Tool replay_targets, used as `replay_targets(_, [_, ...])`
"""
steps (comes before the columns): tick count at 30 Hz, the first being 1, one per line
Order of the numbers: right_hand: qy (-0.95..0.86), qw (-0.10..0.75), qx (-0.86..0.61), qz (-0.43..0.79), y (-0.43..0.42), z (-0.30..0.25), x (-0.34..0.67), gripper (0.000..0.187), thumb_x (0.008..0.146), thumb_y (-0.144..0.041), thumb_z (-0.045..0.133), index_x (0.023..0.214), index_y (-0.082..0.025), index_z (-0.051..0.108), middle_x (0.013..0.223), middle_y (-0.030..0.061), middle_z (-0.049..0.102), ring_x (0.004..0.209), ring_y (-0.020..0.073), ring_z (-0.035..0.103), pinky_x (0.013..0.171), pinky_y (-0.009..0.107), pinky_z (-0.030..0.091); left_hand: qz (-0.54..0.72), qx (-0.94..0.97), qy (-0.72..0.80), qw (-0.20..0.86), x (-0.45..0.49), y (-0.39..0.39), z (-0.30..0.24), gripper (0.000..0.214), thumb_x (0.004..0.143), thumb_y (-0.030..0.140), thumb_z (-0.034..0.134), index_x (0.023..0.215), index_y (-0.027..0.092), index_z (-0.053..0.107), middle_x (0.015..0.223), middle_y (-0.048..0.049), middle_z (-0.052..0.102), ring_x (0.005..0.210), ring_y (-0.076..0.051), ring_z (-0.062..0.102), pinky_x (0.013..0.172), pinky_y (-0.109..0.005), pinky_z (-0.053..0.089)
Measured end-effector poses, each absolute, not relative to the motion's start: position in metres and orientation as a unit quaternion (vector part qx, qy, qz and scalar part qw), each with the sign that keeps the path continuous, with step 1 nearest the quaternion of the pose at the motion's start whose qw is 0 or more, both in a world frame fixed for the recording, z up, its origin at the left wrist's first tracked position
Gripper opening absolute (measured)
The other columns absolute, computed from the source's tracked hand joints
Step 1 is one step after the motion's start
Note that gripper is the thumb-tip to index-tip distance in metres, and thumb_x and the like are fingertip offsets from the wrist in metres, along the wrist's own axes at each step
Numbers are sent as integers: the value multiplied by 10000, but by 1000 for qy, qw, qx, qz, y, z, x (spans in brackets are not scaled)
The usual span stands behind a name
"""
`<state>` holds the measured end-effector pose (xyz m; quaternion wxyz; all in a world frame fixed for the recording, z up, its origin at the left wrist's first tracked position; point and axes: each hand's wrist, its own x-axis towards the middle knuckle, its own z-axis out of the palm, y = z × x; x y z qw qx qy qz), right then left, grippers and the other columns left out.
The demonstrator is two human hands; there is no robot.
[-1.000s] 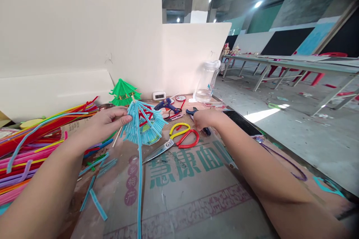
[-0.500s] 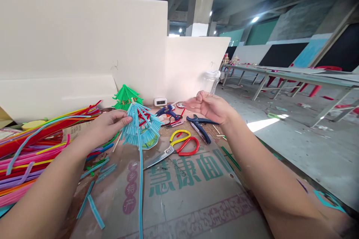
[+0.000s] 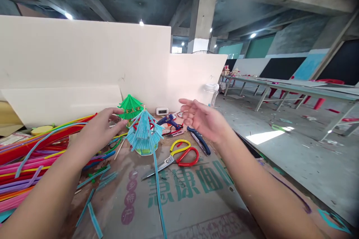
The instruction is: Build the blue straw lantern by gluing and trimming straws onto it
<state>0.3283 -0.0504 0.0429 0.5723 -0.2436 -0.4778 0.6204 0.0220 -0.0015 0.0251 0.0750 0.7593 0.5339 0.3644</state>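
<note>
A small blue pavilion model [image 3: 143, 136], its tiered roof covered in fuzzy strips, stands on the printed sheet covering the table. One long blue pipe cleaner [image 3: 158, 194] trails from its roof toward me. Just left of the model is my left hand [image 3: 105, 125], thumb and fingers apart and holding nothing. My right hand [image 3: 203, 119] is raised over the tools at the right, fingers loosely spread with nothing in them. Scissors [image 3: 179, 155] with one yellow and one red handle lie in front of the model. Behind it stands a green-roofed model [image 3: 130, 106].
Colourful pipe cleaners [image 3: 42, 157] are heaped at the left, with cut blue pieces [image 3: 95, 220] nearby. A blue glue gun [image 3: 169, 120], dark-handled pliers [image 3: 200, 142], a small digital clock [image 3: 162, 111] and a clear plastic jar [image 3: 211, 93] sit toward the back, before a white board [image 3: 84, 56].
My left hand has let go of the blue model and moved slightly left. My right hand has shifted slightly, its fingers opening. The camera has tilted upward.
</note>
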Motion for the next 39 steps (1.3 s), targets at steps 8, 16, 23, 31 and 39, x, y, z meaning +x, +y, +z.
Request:
replay_targets(8, [-504,481,-175,695,-70,28,278,481,914,-558,440,1142,-168,605,1206,118,629,1022,169,627,989,346,467,384,848,364,-16,89,-60,46,376,890,439,523,1198,240,611,1142,-63,619,1044,-228,572,890,-355,453])
replay_targets(16, [-546,417,-176,706,-74,17,271,281,822,-391,663,1024,-200,629,1099,66,675,952,166,657,940,388,496,426,853,299,-32,99,-53,29,225,910,256,502,939,230,724,928,-34,709,883,-185,613,817,-322,457])
replay_targets(23, [-628,502,-295,516,-65,35,303,290,822,-261,645,1109,-218,650,1032,54,688,883,153,667,828,352,542,414,765,456,188,63,-47,44,338,822,518,590,916,233,747,867,-13,749,832,-214,665,756,-318,502])
replay_targets(31, [-797,505,-312,115,-79,26,279,347,864,-256,624,1209,-296,614,967,29,604,858,138,588,771,312,509,384,767,299,418,78,-53,40,466,851,441,595,1234,176,622,1099,-74,723,1069,-228,647,959,-352,480])
replay_targets(39, [-817,493,-290,-72,-72,7,276,276,876,-253,606,1146,-307,634,1041,56,535,935,177,556,784,359,498,385,745,295,457,88,-60,32,672,853,403,571,1448,169,365,1205,-97,670,1173,-247,584,976,-370,476])
